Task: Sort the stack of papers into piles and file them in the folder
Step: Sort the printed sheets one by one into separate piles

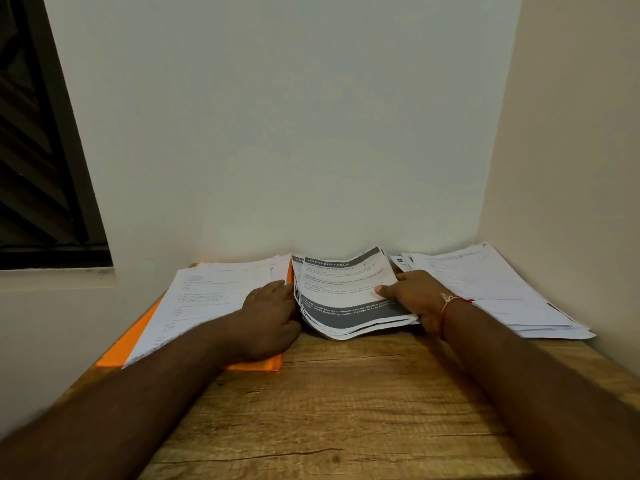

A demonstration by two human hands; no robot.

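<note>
Grip of right hand [416, 300] on banded sheets [341, 289], papers [211, 292] on orange folder [127, 345]

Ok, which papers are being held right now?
Find the wooden table in the wall corner. Of three paper lots at its back, take the middle bundle, which the right hand grips. Only it has dark grey bands and a DRESSING TABLE heading; the left pile and right pile look mostly white.
</note>
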